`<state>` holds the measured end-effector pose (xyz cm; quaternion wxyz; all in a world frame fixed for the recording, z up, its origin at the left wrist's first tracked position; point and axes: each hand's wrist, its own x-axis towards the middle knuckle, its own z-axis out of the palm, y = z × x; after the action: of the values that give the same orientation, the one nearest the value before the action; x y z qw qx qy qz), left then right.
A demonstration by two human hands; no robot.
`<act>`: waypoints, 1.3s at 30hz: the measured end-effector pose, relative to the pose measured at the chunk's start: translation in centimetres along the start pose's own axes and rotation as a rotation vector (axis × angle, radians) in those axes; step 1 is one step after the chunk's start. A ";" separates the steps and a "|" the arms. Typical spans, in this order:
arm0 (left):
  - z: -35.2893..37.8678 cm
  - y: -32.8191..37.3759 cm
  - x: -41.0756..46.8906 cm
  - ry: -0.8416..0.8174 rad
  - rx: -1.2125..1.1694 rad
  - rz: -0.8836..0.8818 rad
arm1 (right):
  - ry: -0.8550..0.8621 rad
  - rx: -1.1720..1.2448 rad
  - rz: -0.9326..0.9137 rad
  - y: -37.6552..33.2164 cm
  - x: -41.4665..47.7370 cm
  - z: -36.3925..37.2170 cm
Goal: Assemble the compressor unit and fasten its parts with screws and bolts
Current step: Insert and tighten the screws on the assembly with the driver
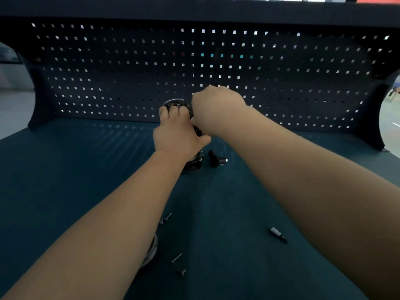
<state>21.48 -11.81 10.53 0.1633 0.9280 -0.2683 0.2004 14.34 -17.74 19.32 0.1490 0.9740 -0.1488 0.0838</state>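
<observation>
The dark compressor unit [192,164] stands upright on the teal table [86,169], mostly hidden behind my hands. Its round top plate [176,103] shows above my fingers. My left hand [176,135] grips the unit's body, fingers curled over the top. My right hand [216,109] is curled in a fist just right of the top; what it holds is hidden. A black fitting with a metal tip [217,160] lies to the right of the unit's base. Loose screws lie nearer to me [166,218], [176,258], [181,272].
A small metal driver bit [278,234] lies under my right forearm. A round metal part [151,250] peeks out beneath my left forearm. A dark pegboard [129,83] walls off the back of the table.
</observation>
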 end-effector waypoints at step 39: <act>-0.2 -1.4 0.3 0.002 -0.018 0.101 | 0.027 0.063 -0.362 1.8 -0.2 -0.2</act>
<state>22.47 -10.73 10.51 0.1616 0.9115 -0.3164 0.2071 13.56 -19.23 19.96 0.1332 0.9878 0.0338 0.0732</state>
